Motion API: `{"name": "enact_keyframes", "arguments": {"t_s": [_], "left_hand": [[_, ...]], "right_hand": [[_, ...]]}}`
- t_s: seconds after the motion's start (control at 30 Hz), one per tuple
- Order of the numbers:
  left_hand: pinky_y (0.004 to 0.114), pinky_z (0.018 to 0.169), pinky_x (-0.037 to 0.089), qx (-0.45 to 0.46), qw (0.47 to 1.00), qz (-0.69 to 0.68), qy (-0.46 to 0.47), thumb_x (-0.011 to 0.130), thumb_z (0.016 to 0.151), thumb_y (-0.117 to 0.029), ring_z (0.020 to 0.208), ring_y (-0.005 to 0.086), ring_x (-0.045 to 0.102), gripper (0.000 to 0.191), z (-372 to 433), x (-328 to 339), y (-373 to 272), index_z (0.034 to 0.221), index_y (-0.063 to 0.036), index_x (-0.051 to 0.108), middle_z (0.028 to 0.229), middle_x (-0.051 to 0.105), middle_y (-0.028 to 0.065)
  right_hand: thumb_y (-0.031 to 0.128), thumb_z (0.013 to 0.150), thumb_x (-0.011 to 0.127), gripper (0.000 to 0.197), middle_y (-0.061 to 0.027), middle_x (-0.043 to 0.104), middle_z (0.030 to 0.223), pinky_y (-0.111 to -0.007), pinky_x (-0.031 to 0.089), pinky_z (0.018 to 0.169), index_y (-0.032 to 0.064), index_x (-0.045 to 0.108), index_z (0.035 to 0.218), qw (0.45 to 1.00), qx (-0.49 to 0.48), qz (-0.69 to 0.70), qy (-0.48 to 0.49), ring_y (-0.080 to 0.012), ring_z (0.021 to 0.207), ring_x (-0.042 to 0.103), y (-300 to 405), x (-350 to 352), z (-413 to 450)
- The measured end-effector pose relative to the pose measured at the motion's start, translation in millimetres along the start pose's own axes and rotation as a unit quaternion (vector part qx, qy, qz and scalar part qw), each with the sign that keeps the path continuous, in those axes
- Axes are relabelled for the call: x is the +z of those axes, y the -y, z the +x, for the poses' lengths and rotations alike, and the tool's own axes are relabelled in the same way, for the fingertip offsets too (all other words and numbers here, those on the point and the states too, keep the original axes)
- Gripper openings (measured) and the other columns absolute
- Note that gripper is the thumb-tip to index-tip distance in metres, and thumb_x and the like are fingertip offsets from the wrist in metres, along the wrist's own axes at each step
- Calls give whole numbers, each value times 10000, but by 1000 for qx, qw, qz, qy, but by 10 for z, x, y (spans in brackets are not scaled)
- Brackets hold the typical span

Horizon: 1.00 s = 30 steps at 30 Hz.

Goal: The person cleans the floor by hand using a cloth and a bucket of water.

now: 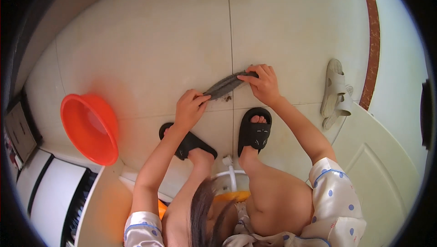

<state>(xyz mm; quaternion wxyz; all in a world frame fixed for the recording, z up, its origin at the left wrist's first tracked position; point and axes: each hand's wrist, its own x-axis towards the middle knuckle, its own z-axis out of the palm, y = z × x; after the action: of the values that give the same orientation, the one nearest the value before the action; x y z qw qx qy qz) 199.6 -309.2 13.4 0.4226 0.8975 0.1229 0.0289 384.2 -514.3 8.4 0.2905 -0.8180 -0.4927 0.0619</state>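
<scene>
A dark grey strip of fabric (225, 85), perhaps a folded cloth or a sock, stretches slantwise between my two hands above the floor. My left hand (191, 108) pinches its lower left end between thumb and fingers. At the upper right end, my right hand (263, 82) grips it with the thumb on the near side. Below the fabric, small brown crumbs or dirt (226, 98) lie on the tiles near a joint. Part of each fabric end is hidden by my fingers.
An orange-red plastic basin (89, 129) stands on the tiled floor (153, 42) at left. My feet wear black slippers (255, 131). Pale slippers (334, 90) lie at right, near a door (379, 172). A white cabinet (56, 185) is at lower left; a white-legged stool (233, 178) is beneath me.
</scene>
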Motion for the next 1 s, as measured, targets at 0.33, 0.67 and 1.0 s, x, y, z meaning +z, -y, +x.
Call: {"name": "enact_keyframes", "arguments": {"t_s": [0.33,0.67,1.0], "left_hand": [[421,997,377,50,964,256,-52,581,834,-104,1194,358,443,383,1062,-229,165,1186,45,551,1310,471,188],[468,1083,268,92,946,311,24,489,929,-284,1327,346,319,600,1786,-32,129,1420,0,295,1465,317,167],[403,1021,378,174,936,307,11,560,848,-61,953,235,561,293,2740,-47,38,1091,-177,674,1010,610,13]], "right_hand": [[210,894,513,458,-72,404,1411,-427,247,1119,62,467,1326,996,11,-75,37,-255,1353,304,-129,468,1263],[381,985,317,486,-8,295,1504,-394,174,1153,182,356,1427,968,-25,-234,92,-218,1401,227,-1008,357,2086],[59,802,570,241,-77,555,994,-402,428,851,121,703,993,975,-42,-183,-117,-290,948,510,-1438,-235,1692]]}}
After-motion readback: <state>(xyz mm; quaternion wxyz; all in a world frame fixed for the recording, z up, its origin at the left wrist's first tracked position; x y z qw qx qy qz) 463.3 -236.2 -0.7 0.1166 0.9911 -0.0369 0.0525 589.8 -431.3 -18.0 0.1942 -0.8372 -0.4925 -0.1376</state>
